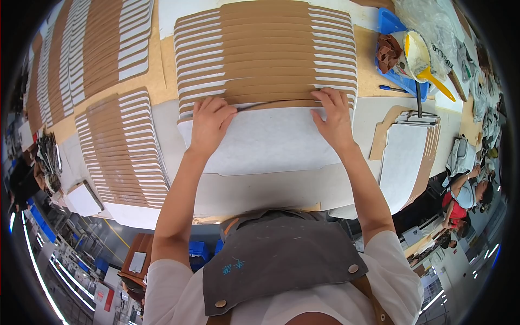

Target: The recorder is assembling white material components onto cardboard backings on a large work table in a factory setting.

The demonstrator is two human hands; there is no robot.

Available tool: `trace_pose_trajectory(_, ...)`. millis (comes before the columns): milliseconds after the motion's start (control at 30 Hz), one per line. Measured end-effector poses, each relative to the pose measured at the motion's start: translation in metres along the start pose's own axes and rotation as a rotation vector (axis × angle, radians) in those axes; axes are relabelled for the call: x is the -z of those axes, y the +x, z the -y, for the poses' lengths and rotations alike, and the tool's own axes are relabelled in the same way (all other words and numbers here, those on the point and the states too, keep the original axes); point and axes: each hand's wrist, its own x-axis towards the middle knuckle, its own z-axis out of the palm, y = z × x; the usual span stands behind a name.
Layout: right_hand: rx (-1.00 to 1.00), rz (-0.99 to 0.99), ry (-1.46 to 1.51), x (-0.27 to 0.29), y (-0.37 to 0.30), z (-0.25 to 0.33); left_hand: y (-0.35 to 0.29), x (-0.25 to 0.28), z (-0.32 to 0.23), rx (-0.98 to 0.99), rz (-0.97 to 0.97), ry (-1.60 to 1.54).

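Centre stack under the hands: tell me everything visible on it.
The centre stack is a fanned run of thin, flat sheets, cardboard-like, overlapping in rows. Most show a brown middle band with white strips at both sides. The nearest shows a broad, plain white face toward the person. It lies on a grey work surface. The left hand and right hand touch it near opposite sides; between them, a dark gap shows at a brown edge.

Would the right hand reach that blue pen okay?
Probably yes: the blue pen lies uncovered beside the cardboard stack, and only the stack's edge seems to separate it from the right hand.
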Motion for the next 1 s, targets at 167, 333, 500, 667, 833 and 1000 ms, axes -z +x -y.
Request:
trace_pose_trajectory(167,0.016,0.051,0.012,0.017,-0.010,-0.032,-0.019,0.024,0.022,-0.174,-0.066,-0.088)
trace_pose_trajectory(333,-0.560,0.234,0.259,0.050,-0.019,-0.052,-0.052,0.039,0.048,0.531,-0.080,-0.586)
trace_pose_trajectory(500,-0.890,0.217,0.776,0.041,-0.039,-0.068,-0.066,0.036,0.045,0.837,0.043,-0.773)
trace_pose_trajectory(667,-0.904,0.196,0.768,0.033,-0.045,-0.078,-0.063,0.029,0.047,0.853,0.067,-0.705)
trace_pose_trajectory(833,-0.880,0.173,0.721,0.028,-0.047,-0.076,-0.066,0.023,0.049,0.846,-0.007,-0.703)
trace_pose_trajectory(1000,-0.898,0.125,0.627,0.029,-0.048,-0.075,-0.065,0.023,0.045,0.832,-0.040,-0.677)
